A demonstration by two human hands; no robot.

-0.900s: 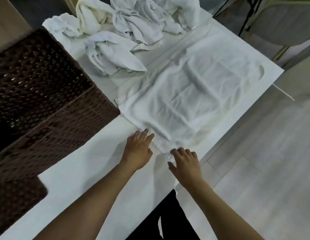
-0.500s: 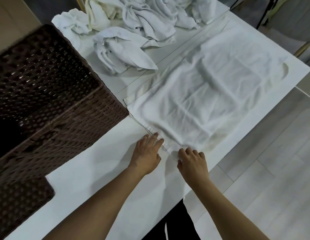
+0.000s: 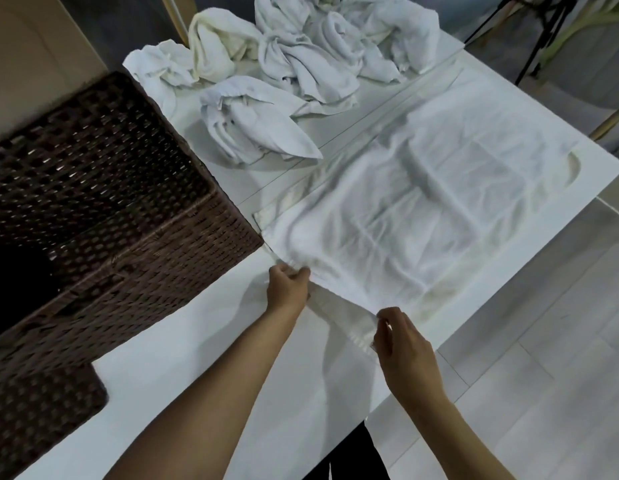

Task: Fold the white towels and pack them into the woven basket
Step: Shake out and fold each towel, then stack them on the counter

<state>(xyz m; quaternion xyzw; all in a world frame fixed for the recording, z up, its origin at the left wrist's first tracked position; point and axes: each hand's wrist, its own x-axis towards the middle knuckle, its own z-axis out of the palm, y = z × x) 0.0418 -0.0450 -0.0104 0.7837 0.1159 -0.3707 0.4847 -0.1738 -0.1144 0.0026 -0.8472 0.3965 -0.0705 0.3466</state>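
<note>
Hands meet the near edge of a white towel (image 3: pixel 398 216) spread flat across the right half of the white table (image 3: pixel 183 368). The left hand (image 3: pixel 288 287) pinches the near left corner, fingers curled tight around a bunched bit of hem, and the right hand (image 3: pixel 403 344) pinches the hem further along toward the near right corner, thumb and fingertips closed on the cloth. Between them the edge is raised off the table and hangs in a slack strip, blurred enough that the weave and stitching cannot be made out. The rest of the towel lies creased but flat, its far right corner curling near the table's edge. A dark brown woven basket (image 3: pixel 104 216) stands on the left of the table, just beside the towel's left edge; its left side is cut off by the frame, and its inside is so dark that I cannot tell what it holds. A heap of crumpled white towels (image 3: pixel 294 64) sits at the far end of the table, the top of the heap cropped off; how many there are is hard to say. A dark tripod leg (image 3: pixel 529 46) shows at the upper right, mostly out of frame. Both forearms are bare, and a strip of dark clothing (image 3: pixel 349 455) shows at the bottom. No label, brand or writing is legible anywhere on the towels or basket.
</note>
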